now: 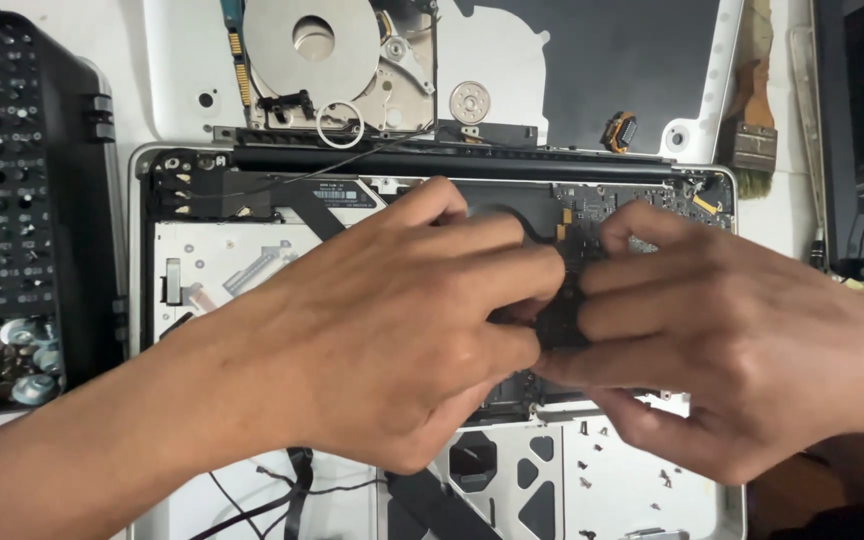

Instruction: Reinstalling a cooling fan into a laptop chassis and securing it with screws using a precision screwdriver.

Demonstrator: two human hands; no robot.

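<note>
Sitting at the far left of the desk, a black screwdriver bit case [12, 160] shows rows of bits, with a heap of loose screws and small metal parts [7, 360] in its near compartment. Right of it lies an opened white laptop chassis [212, 270], bottom cover off, with a second white panel [182, 60] beyond it carrying an exposed hard drive [322, 60]. A paintbrush [752, 130] rests at the far right.

Risk, as I judge it: the small black circuit board [562, 320] is pinched between both hands right over the laptop's dark logic board [642, 215], and thin black cables [282, 490] trail off the near edge. A twist or a hard pull could tear a connector or crack the board; a slip could knock it against the parts beneath. Tiny screws [587, 470] scattered on the near white panel could be swept away by a wrist.

The left hand [402, 330] comes in from the near left, fingers curled nearly closed, its fingertips pressed on the left edge of the small board. The right hand [742, 340] comes from the right, fingers likewise drawn together, thumb and forefinger clamped on the board's right side. The two hands almost touch at the middle of the chassis, where the board sits, largely hidden by fingers.
</note>
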